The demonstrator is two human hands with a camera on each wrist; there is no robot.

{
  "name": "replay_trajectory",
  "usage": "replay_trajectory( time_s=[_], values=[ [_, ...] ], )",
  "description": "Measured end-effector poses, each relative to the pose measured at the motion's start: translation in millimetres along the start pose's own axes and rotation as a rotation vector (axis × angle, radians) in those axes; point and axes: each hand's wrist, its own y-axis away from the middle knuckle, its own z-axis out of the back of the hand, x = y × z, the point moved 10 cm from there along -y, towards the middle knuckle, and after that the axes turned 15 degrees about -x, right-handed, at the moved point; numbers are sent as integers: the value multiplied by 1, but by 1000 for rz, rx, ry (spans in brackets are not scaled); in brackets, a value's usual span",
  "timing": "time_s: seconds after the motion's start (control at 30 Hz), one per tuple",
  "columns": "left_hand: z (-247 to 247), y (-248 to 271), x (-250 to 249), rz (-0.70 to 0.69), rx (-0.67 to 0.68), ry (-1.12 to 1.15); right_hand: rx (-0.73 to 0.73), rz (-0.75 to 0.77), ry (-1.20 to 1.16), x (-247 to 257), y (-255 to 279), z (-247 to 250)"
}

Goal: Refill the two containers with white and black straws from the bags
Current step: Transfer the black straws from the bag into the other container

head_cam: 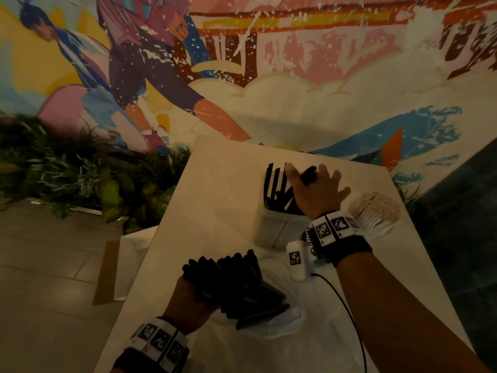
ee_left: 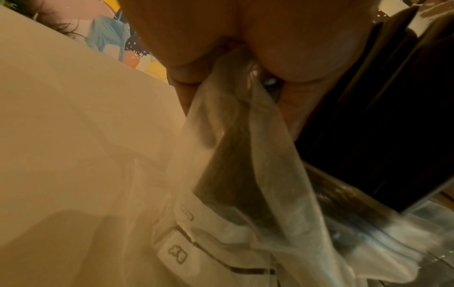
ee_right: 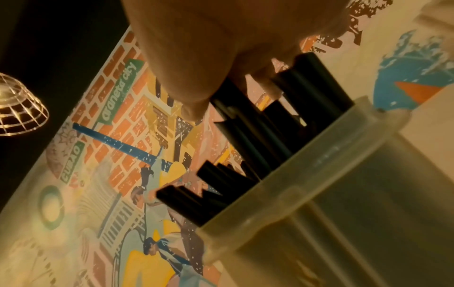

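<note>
Table: pale, smooth, matte top; carries both containers and the bags.
Near container: translucent frosted plastic, squared walls, thick rim; stands upright at mid-table, partly filled.
Black straws in container: slim, glossy, straight tubes; lean at mixed angles, ends well above the rim.
Right hand: over the container mouth, thumb and fingers closed round a few black straws whose tips show above the knuckles; the wrist view shows these held straws running down into the container.
Far container: clear plastic, rounded, packed with white straws whose open ends form a pale, dotted face; just right of the right wrist, apart from it.
Left hand: at the near table edge, fingers wrapped round a thick bundle of black straws; bundle fans toward the near container, not touching it.
Bag: thin, crinkled, cloudy film with printed marks; bunched under the left palm, appears to sheathe the bundle's lower end, though blur limits certainty.
Wristbands: dark straps with square black-and-white markers.
Wall mural: flat, multicoloured painted figures.
</note>
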Motion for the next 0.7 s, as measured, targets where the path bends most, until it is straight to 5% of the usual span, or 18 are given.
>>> replay_trajectory(
  time_s=[0.1,0.27,0.33,0.43,0.6,0.7],
  values=[
    [1,-1,-1,23,-16,67,15,54,6,-5,-3,-10],
    [0,-2,-4,42,-23,137,-468,206,-478,17,1,44],
    [-1,-2,-8,25,-13,124,-331,280,-277,26,-1,24],
    [0,-1,-9,23,-21,111,61,244,77,13,-1,-29],
    [2,-2,-19,-6,-23,73,-198,234,-254,30,2,16],
    [1,-1,-15,11,-17,57,1,336,19,36,14,-13]
  ],
)
